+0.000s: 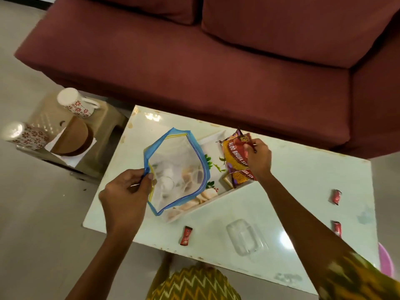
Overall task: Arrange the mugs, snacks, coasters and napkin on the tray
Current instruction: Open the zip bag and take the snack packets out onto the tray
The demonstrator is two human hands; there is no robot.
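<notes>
A white tray (238, 189) with a leaf print lies on the low white table (281, 202). My left hand (127, 191) grips the rim of a clear zip bag (175, 169) with a blue edge; the bag gapes over the tray, biscuits inside. My right hand (258, 159) holds a red and yellow snack packet (234, 159) at the tray's right end. Two white mugs with red flowers, one upside down (74, 102) and one on its side (25, 135), stand on a beige stool (106, 118) at left, beside brown round coasters (73, 137) on a white napkin (69, 161).
Three small red sachets lie on the table: one near the front edge (186, 235), two at the right (336, 197) (337, 228). A clear plastic lid (245, 237) sits at the front. A maroon sofa (216, 50) runs behind the table. Something pink (385, 260) shows at the far right.
</notes>
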